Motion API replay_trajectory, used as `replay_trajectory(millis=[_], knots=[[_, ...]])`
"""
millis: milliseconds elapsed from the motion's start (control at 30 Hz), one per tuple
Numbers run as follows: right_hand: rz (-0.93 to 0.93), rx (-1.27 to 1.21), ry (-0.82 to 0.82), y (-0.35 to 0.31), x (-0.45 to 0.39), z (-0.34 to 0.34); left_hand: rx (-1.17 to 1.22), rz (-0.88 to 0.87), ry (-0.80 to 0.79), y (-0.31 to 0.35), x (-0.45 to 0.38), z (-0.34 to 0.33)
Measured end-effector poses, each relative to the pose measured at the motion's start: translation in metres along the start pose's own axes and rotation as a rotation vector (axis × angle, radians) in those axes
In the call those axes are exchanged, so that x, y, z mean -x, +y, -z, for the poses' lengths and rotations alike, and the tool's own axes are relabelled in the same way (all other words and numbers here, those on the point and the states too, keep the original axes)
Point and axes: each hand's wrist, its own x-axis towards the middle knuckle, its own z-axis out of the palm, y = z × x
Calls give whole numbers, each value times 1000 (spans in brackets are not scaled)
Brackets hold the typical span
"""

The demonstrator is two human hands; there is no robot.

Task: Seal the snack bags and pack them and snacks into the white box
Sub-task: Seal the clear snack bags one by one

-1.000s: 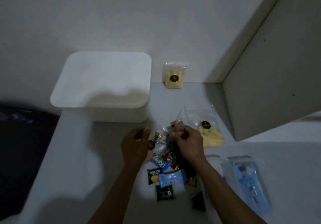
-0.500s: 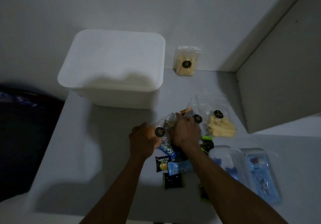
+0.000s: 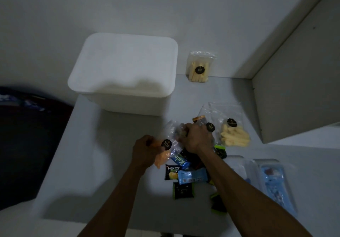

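Note:
My left hand (image 3: pixel 144 151) and my right hand (image 3: pixel 196 138) both grip a clear snack bag (image 3: pixel 168 145) with orange pieces and a black round sticker, held just above the table. My right hand pinches its top edge. The white box (image 3: pixel 122 75) stands behind, at the table's back left; I cannot tell if it has a lid on. A clear bag of pale yellow sticks (image 3: pixel 232 130) lies to the right. Another such bag (image 3: pixel 199 66) stands upright against the wall. Small wrapped snacks (image 3: pixel 191 177) lie in a pile under my wrists.
Two clear plastic packs with blue contents (image 3: pixel 274 183) lie at the right front. A grey panel (image 3: pixel 296 82) rises at the right. The table's left edge (image 3: pixel 60 141) drops off to a dark area.
My hands have lifted the bag with orange pieces out of the pile and hold it by both ends. The camera has tipped, so the box sits lower in view.

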Motion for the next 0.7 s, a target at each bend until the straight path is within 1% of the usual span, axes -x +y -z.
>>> replay_trajectory(millis=[67, 200, 300, 367, 467, 700], knots=[[46, -70, 12, 1, 2, 5, 115, 8, 9, 1, 11, 9], [165, -369, -28, -13, 22, 31, 395, -17, 7, 9, 37, 31], [246, -552, 62, -25, 46, 55, 511, -74, 15, 23, 58, 45], [261, -657, 114, -35, 66, 73, 532, -143, 24, 36, 72, 51], [309, -749, 160, -51, 98, 98, 486, -276, 19, 53, 88, 54], [379, -712, 247, -67, 153, 142, 512, -495, 17, 111, 130, 68]])
